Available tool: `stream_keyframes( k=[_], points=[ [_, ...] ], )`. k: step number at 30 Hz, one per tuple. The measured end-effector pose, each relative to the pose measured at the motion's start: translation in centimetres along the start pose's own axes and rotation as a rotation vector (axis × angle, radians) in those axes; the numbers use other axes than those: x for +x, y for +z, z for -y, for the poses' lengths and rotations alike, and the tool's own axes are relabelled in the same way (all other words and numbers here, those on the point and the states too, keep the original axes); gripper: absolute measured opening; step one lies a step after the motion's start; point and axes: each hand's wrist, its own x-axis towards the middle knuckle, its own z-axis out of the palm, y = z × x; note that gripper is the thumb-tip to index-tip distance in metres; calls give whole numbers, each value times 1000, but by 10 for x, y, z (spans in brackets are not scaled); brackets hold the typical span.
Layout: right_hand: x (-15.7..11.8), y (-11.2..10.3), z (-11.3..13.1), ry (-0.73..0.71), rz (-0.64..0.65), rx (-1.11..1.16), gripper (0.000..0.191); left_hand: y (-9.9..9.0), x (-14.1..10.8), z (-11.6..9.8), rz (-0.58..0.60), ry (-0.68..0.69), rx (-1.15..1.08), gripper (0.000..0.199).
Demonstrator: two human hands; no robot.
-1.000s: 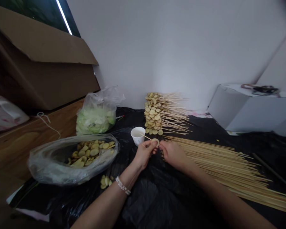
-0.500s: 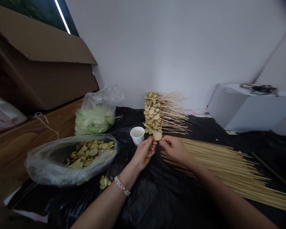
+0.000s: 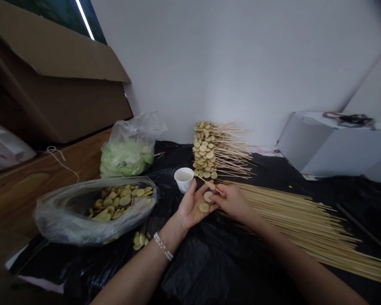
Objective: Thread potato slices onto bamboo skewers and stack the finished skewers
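Palm up, my left hand (image 3: 190, 209) has its fingers stretched out and carries loose potato slices (image 3: 204, 207) on the palm and fingers. My right hand (image 3: 232, 201) pinches a wooden skewer (image 3: 200, 177) that bears a potato slice (image 3: 211, 185). The skewer's tip points left, over my left fingers towards the white cup (image 3: 183, 181). Fingertips of my right hand touch one of the loose slices. Just beyond, potato-slice skewers (image 3: 204, 148) lie stacked, their sticks pointing right.
Bare skewers (image 3: 292, 216) spread over black plastic sheeting at right. An open plastic bag (image 3: 63, 224) of potato slices lies at left, with several slices (image 3: 140, 240) beside it. Behind it are a bag of pale green vegetables (image 3: 127, 156) and a cardboard box (image 3: 79, 101). A white box (image 3: 330, 146) stands at right.
My left hand has opened from a pinch to a flat palm, showing loose slices. The slice earlier between both hands is now on the skewer, whose tip sticks out leftward.
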Motion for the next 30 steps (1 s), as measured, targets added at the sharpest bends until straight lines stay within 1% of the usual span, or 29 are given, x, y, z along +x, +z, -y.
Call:
stream_keyframes(
  k=[4,8,10,12,13,16,19,22,25,28,30],
  points=[
    [-1,1,2,-28,-3,5,9,1,-1,-2,-11,-2,-11,54],
    [2,-1,-2,60,-66,173,10,2,0,-3,-46,4,-20,54],
    [5,-2,-5,86,-89,273,12,1,2,-1,-103,24,-2,42],
    [7,-3,-8,91,-82,335,13,-1,3,2,-166,62,41,22],
    [8,-3,-8,86,-70,352,14,-3,4,3,-197,80,61,16],
    [8,-9,-6,37,-22,370,14,-6,5,4,-273,118,64,15],
    [8,-25,-4,-24,7,321,16,-5,4,0,-294,123,25,10],
    [10,-46,-9,-19,5,191,19,-2,4,-4,-320,98,11,6],
    [11,-65,-18,-3,87,118,22,-3,6,-5,-360,126,8,7],
    [13,-78,-27,-51,197,50,27,-7,9,-5,-382,171,11,10],
    [13,-85,-31,-66,225,-27,27,-10,10,-5,-394,191,14,10]
  ],
)
